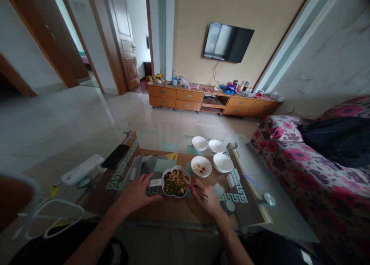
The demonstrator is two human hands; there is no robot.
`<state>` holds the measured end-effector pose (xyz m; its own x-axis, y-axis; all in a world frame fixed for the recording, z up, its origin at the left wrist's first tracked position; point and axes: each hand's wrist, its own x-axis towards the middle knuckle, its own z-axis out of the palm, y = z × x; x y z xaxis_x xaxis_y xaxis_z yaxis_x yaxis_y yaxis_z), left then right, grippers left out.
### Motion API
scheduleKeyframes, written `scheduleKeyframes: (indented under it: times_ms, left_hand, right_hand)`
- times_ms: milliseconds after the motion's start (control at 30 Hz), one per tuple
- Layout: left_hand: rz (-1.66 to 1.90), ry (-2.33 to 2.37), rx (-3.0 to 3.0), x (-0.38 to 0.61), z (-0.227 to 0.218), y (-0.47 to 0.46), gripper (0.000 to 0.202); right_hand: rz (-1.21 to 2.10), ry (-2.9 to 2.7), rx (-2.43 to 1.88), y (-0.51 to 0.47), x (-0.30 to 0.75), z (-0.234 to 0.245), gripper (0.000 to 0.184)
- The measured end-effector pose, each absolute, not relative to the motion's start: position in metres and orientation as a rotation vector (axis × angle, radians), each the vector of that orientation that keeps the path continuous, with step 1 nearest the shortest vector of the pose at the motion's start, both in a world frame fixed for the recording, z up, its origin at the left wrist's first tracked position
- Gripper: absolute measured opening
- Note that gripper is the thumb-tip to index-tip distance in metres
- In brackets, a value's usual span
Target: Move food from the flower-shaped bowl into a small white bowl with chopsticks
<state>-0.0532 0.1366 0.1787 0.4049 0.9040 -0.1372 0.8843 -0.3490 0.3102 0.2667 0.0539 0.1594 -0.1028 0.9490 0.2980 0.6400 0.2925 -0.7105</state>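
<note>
- Your left hand [134, 193] lies open, with its fingers loosely spread, on the tabletop [254, 184], just beside the scalloped white bowl [175, 167]. It holds nothing, and its fingertips are near a small white paper label [155, 183].
- Your right hand [205, 198] is closed in a pinch around a pair of wooden chopsticks [194, 186], whose tips reach over the rim of the scalloped white bowl and into its contents.
- The scalloped white bowl sits between your hands, near the front of the tabletop, on a patterned mat [121, 172].
- Inside it, yellow beans [177, 178] lie in one part and a green mix [170, 188] in another; the exact food is too small to tell.
- Just beyond it stands a round white bowl [200, 161] holding a pale food with red bits [199, 168].
- Three more white bowls [222, 162] [216, 146] [200, 143] stand farther along the tabletop.
- A black phone [115, 156] lies at the tabletop's left edge, and a white plastic appliance [81, 169] sits just past it.
- To your right is a floral sofa [289, 168]. Ahead, a wooden sideboard [185, 101] stands beneath a wall-mounted television [228, 42].
</note>
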Motion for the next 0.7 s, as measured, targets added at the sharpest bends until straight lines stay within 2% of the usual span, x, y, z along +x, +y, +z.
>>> scheduleKeyframes:
  times_ms: [267, 400, 500, 700]
  left_hand:
    - [0.31, 1.677, 2.207, -0.094, 0.147, 0.116, 0.057]
    - [0.09, 1.662, 2.128, -0.09, 0.157, 0.103, 0.034]
    - [-0.184, 1.604, 2.061, -0.081, 0.169, 0.098, 0.04]
    - [-0.323, 1.55, 2.17, -0.059, 0.175, 0.109, 0.041]
  right_hand:
    - [0.395, -1.44, -1.527, 0.055, 0.3, 0.169, 0.027]
    - [0.378, -1.295, -1.589, 0.056, 0.316, 0.168, 0.033]
    - [0.417, -1.295, -1.565, 0.054, 0.314, 0.168, 0.033]
    - [0.545, -1.423, -1.412, 0.055, 0.286, 0.156, 0.033]
